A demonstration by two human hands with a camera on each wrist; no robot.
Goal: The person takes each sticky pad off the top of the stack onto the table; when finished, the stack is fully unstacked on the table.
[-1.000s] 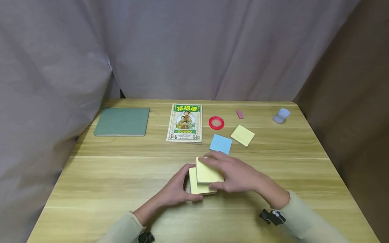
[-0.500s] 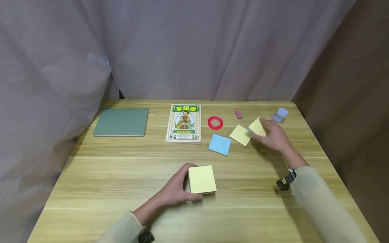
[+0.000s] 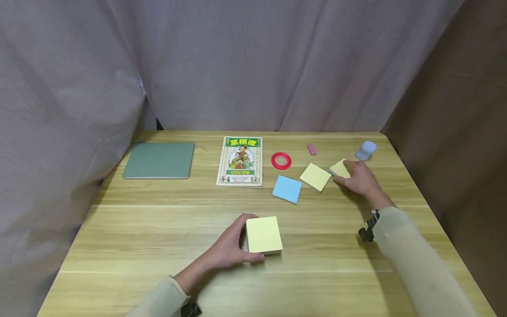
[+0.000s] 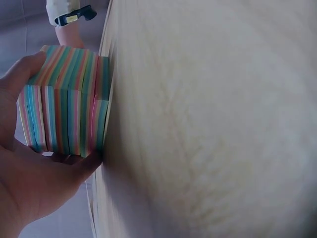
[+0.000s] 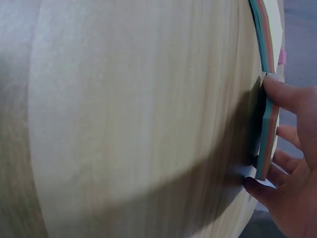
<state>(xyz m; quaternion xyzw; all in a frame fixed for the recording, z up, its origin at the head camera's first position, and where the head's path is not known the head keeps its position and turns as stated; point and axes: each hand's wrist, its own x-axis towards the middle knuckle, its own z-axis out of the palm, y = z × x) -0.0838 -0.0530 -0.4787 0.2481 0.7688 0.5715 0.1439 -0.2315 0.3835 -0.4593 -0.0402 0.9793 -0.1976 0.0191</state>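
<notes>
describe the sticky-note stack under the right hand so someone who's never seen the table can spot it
Start at the wooden table and go to its far right corner, where a pale blue cap-like object lies. Just in front of it the right hand grips a thin yellow-topped note stack. It is the rightmost of three loose pads, beside the yellow pad and blue pad, and the only one held.

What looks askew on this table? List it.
Nothing is spilled or damaged. The loose note piles lie skewed to the table edge: the blue pad, the yellow pad, and the small stack that the right hand holds. The book and notebook lie nearly square.
</notes>
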